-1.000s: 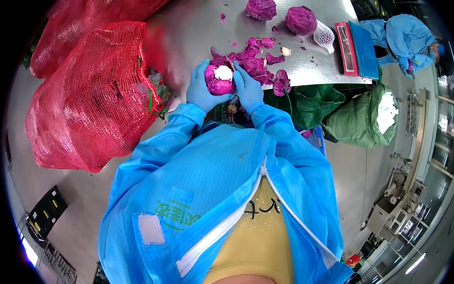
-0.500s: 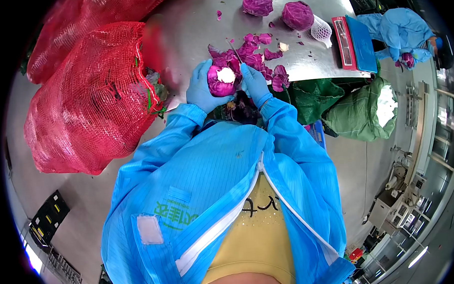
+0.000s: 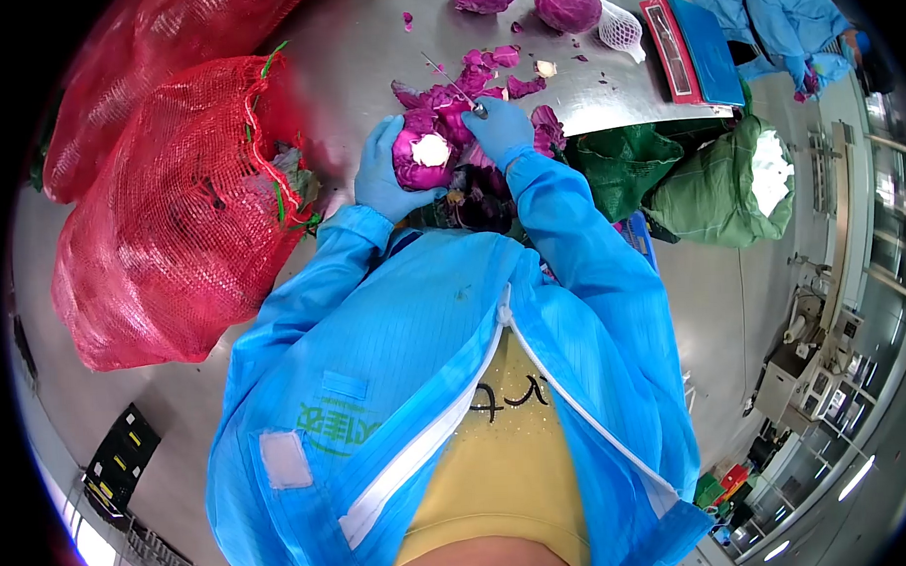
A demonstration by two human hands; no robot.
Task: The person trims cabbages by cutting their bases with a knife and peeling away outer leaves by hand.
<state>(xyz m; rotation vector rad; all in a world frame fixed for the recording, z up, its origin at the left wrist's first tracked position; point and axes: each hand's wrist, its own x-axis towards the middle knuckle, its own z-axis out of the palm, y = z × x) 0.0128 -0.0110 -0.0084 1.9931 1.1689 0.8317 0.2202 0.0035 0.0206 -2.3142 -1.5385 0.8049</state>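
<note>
My left hand [image 3: 377, 178], in a blue glove, wraps around the near-left side of a purple cabbage [image 3: 406, 165]. The cabbage's pale cut stem end faces up. Just right of it, my right hand [image 3: 505, 131], also gloved, is closed around a knife [image 3: 446, 76], its thin blade pointing away and up to the left. The blade is apart from the cabbage in my left hand. Loose purple leaves [image 3: 480, 74] lie beyond both hands on the metal table [image 3: 365, 57]. Below the hands, dark leaves [image 3: 480, 204] show at the table's near edge.
Two purple cabbages [image 3: 567, 5] and a white foam net [image 3: 621, 30] sit at the far side. Red and blue trays [image 3: 699, 50] stand right. Red mesh sacks [image 3: 172, 223] bulk at left, green sacks [image 3: 714, 194] at right. Another person [image 3: 798, 26] works at upper right.
My right hand with the knife has moved away from the cabbage, up and to the right across the leaves. My left hand keeps its hold. The whole view has shifted slightly.
</note>
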